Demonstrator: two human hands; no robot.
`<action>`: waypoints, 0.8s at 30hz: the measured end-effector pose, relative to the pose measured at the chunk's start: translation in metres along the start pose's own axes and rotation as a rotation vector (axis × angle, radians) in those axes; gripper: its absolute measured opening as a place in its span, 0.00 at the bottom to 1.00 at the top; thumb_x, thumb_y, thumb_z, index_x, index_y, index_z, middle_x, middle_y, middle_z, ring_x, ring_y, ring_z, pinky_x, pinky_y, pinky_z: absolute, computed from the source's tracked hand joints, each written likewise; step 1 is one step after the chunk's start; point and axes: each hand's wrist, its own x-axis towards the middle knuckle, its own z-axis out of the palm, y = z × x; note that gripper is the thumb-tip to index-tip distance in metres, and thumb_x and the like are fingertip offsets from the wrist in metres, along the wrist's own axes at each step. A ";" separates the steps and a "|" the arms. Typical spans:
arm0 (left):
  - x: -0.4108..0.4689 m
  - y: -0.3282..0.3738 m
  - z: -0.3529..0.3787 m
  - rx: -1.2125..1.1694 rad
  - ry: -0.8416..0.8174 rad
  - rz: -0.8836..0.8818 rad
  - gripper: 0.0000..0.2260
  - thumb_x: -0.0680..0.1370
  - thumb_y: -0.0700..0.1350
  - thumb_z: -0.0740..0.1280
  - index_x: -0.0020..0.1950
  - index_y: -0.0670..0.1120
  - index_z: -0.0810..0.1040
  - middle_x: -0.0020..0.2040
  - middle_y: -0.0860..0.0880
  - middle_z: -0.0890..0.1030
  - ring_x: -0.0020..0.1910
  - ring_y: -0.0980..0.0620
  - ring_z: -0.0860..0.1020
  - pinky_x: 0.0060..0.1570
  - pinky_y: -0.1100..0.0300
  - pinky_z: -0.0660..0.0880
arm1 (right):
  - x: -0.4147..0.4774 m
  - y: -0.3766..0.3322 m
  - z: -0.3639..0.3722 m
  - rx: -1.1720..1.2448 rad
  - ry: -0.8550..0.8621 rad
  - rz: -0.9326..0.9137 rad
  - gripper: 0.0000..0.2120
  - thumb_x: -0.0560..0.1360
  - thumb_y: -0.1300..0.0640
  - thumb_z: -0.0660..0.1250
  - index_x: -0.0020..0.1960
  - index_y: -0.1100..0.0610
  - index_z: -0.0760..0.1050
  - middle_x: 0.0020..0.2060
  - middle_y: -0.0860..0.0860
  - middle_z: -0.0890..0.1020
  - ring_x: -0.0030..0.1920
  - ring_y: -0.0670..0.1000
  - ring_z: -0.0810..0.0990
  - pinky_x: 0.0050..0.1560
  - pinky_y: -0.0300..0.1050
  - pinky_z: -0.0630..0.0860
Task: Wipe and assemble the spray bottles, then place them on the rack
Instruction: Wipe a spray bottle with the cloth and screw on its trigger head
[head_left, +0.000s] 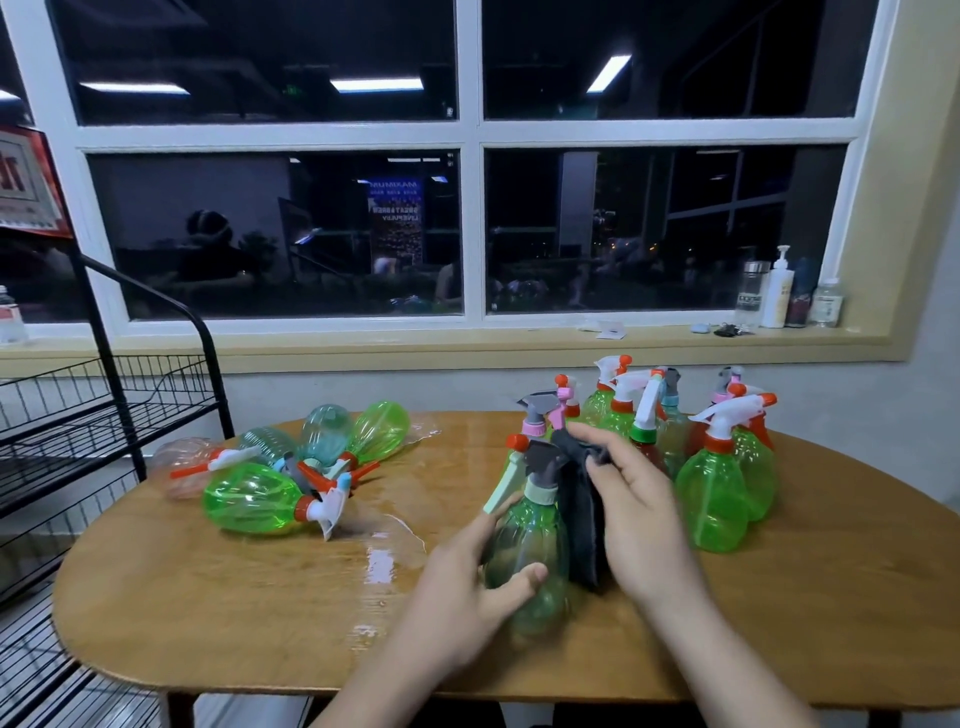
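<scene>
Green translucent plastic spray bottle (524, 540) standing at six o'clock on oval wooden table (260, 597). Left hand (467, 597) curling round body, steadying it; right hand (639, 514) pinching dark grey cloth (582, 519) against three o'clock side, likely wiping.

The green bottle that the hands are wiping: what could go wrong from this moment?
The right hand holds the dark cloth against the green bottle, very near the standing bottles; a wide wipe might topple them. The left hand grips only the lower body, so the bottle may tip. The wet-looking patch on the table could dirty a wiped bottle set there.
</scene>
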 end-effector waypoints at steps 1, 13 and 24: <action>0.000 -0.001 0.001 -0.022 0.000 -0.013 0.31 0.75 0.58 0.75 0.72 0.79 0.66 0.63 0.66 0.82 0.63 0.62 0.81 0.67 0.56 0.78 | -0.001 0.000 0.002 -0.135 -0.032 -0.083 0.19 0.87 0.62 0.60 0.68 0.43 0.81 0.56 0.48 0.88 0.58 0.52 0.85 0.65 0.59 0.80; 0.000 -0.006 0.004 -0.019 0.014 -0.048 0.29 0.73 0.62 0.74 0.68 0.83 0.66 0.63 0.59 0.84 0.62 0.59 0.82 0.65 0.49 0.80 | -0.014 0.002 0.011 -0.297 -0.127 -0.297 0.22 0.87 0.64 0.59 0.76 0.47 0.75 0.56 0.44 0.87 0.51 0.40 0.85 0.50 0.34 0.77; -0.001 -0.002 0.004 0.010 0.012 -0.049 0.29 0.73 0.62 0.73 0.68 0.85 0.64 0.61 0.66 0.83 0.62 0.63 0.81 0.66 0.51 0.80 | -0.007 -0.010 0.011 -0.356 -0.145 -0.296 0.20 0.86 0.63 0.58 0.73 0.50 0.79 0.58 0.43 0.87 0.54 0.40 0.84 0.55 0.35 0.78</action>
